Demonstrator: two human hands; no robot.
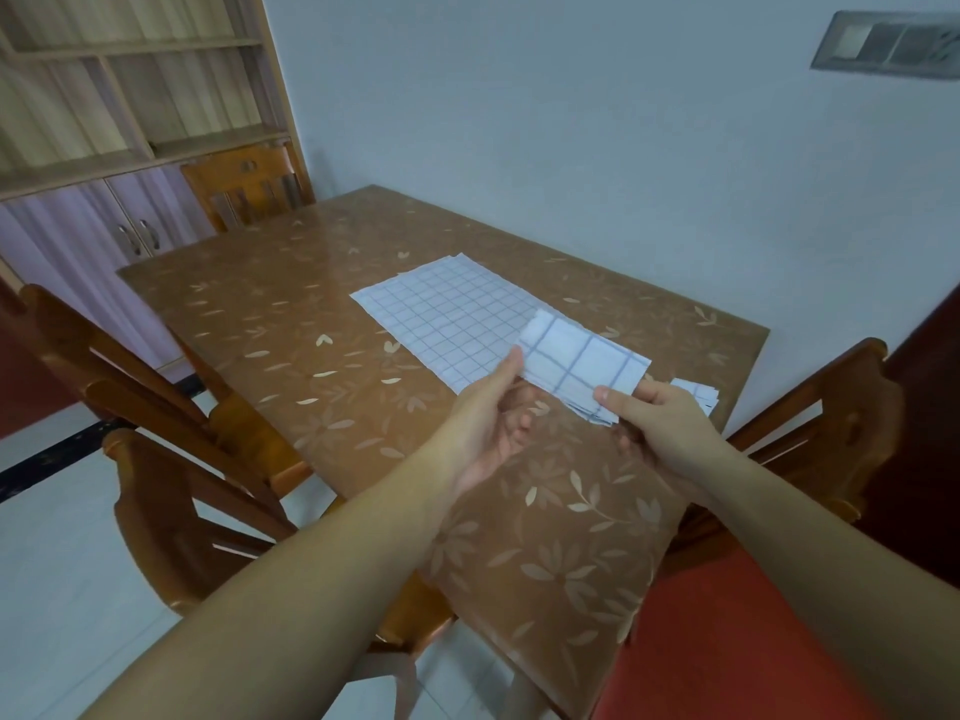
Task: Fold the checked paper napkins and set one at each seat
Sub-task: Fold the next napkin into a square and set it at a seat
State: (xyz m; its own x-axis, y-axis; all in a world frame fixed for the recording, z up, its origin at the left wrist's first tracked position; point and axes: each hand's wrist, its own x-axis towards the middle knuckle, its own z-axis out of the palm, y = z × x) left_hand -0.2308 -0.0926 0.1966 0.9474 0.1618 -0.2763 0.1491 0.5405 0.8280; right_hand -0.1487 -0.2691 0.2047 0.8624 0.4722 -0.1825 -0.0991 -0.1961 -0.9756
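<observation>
Checked paper, thin and limp: a folded napkin (582, 363) was pinched at opposite edges by the left hand (491, 413) and right hand (657, 423), fingers gripping it, likely tearing easily.

Head view, forward and down across the table (322, 283), close.

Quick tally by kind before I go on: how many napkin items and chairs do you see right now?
Folded napkin held in both hands: 1
Flat pile of unfolded napkins on the table: 1
Small folded napkin stack by the right hand: 1
Wooden chairs: 4
Total: 7
</observation>
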